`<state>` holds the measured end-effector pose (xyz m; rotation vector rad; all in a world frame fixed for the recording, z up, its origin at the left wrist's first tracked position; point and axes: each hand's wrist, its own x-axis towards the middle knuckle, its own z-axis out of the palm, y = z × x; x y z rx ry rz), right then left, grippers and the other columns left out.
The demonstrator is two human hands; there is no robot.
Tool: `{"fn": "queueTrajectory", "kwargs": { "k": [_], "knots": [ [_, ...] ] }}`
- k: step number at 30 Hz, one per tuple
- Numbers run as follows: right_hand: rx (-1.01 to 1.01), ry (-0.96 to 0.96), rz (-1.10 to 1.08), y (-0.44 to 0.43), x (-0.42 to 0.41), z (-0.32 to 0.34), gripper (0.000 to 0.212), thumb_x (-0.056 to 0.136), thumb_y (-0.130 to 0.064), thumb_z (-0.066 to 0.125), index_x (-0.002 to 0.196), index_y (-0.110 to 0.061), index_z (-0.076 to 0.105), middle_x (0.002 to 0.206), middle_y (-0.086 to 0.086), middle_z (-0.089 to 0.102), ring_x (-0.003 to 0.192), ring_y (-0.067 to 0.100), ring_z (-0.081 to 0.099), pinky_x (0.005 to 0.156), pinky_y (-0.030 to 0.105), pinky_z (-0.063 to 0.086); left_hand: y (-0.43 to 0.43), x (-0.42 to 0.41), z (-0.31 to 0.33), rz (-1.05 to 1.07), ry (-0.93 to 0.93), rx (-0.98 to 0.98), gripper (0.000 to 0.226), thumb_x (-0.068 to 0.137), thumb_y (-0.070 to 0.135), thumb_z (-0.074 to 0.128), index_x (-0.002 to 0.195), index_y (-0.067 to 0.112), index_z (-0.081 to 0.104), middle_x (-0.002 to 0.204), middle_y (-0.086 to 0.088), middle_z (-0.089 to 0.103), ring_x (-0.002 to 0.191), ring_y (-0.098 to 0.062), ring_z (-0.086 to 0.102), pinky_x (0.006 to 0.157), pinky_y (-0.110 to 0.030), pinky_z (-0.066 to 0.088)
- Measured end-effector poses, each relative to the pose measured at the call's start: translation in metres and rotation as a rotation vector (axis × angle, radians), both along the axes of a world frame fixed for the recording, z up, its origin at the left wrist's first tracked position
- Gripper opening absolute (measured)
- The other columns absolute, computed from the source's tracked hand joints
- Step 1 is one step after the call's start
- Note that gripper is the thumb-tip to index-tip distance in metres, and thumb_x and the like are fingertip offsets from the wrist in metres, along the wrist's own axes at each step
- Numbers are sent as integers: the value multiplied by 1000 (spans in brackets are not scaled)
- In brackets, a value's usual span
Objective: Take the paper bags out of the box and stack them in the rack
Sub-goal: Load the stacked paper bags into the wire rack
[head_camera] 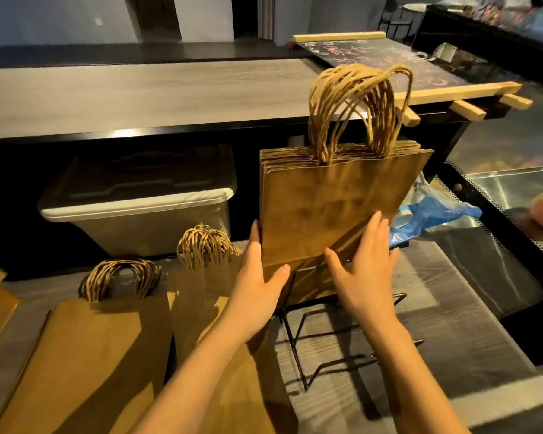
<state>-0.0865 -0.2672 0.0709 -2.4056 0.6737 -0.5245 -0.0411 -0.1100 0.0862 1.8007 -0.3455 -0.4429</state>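
Observation:
A thick bundle of brown paper bags (pixel 333 202) with twisted handles stands upright in the far end of a black wire rack (pixel 323 349) on the counter. My left hand (pixel 257 277) grips the bundle's lower left edge, thumb on the front and fingers behind. My right hand (pixel 364 264) lies flat against the front of the bundle near its lower right, fingers straight. Two more bundles of paper bags (pixel 101 355) (pixel 201 292) lie flat on the counter to the left. The box is not clearly in view.
A grey lidded plastic bin (pixel 138 205) sits under the upper counter behind the bags. Blue plastic packaging (pixel 433 214) lies right of the rack. A chalkboard sign (pixel 398 67) rests on the upper counter. A metal display case (pixel 514 198) stands at the right.

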Motion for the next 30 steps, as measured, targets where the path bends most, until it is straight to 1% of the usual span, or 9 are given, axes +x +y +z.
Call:
{"fn": "queueTrajectory", "kwargs": {
  "k": [3, 4, 6, 7, 11, 17, 22, 28, 30],
  "knots": [
    [-25, -18, 116, 25, -6, 4, 91, 93, -41, 52, 149, -17, -16, 159, 6, -12, 145, 15, -16, 115, 37, -13, 12, -7, 0, -10, 15, 19, 73, 96, 21, 49, 149, 37, 1, 140, 31, 30, 111, 24, 34, 95, -5, 25],
    [-29, -16, 163, 35, -7, 5, 91, 92, -42, 52, 148, -19, -17, 159, 6, -12, 145, 14, -18, 114, 35, -14, 20, -9, -1, 7, 28, 18, 73, 96, 21, 49, 149, 37, 1, 141, 32, 27, 117, 23, 30, 98, -7, 23],
    [-34, -7, 252, 55, -9, 8, 91, 92, -42, 51, 146, -24, -20, 159, 6, -14, 144, 11, -21, 113, 32, -16, 37, -12, -5, 53, 45, 29, 70, 96, 24, 49, 148, 40, 4, 152, 19, 21, 137, 2, 20, 108, -21, 19],
    [-48, 1, 284, 61, -10, 9, 90, 93, -42, 51, 144, -26, -22, 159, 5, -14, 143, 11, -21, 112, 31, -17, 43, -13, -7, 67, 43, 37, 70, 96, 24, 49, 147, 42, 5, 154, 15, 19, 139, -2, 18, 109, -24, 19],
    [-100, 27, 427, 99, -12, 5, 86, 94, -45, 47, 141, -32, -24, 158, 0, -16, 142, 10, -24, 112, 30, -17, 85, -21, -17, 176, 24, 54, 68, 96, 23, 49, 146, 44, 8, 153, 18, 21, 131, 7, 19, 103, -18, 19],
    [-96, 92, 620, 152, -12, 0, 81, 95, -49, 42, 142, -36, -23, 151, -12, -27, 140, 3, -27, 112, 24, -15, 159, -33, -38, 379, 57, 121, 62, 97, 24, 48, 147, 41, 16, 152, 16, 26, 139, -5, 23, 104, -22, 20],
    [107, 223, 802, 211, -12, -7, 80, 93, -46, 49, 148, -35, -9, 152, -16, -21, 142, 0, -18, 111, 16, -7, 235, -48, -60, 573, 187, 177, 60, 96, 22, 49, 148, 35, 22, 153, 7, 28, 142, -14, 23, 112, -34, 23],
    [380, 485, 827, 266, -15, -37, 85, 92, -41, 56, 150, -35, -6, 157, -9, -15, 144, 13, -16, 120, 36, 2, 287, -60, -77, 663, 348, 293, 62, 97, 23, 48, 150, 31, 16, 146, -7, 40, 134, -26, 38, 105, -38, 35],
    [481, 546, 782, 278, -17, -47, 81, 91, -36, 58, 151, -28, 4, 158, -8, -10, 144, 15, -20, 120, 38, 2, 298, -61, -81, 662, 370, 309, 63, 97, 24, 48, 150, 30, 15, 149, -7, 36, 136, -27, 34, 108, -39, 32]
  ]
}}
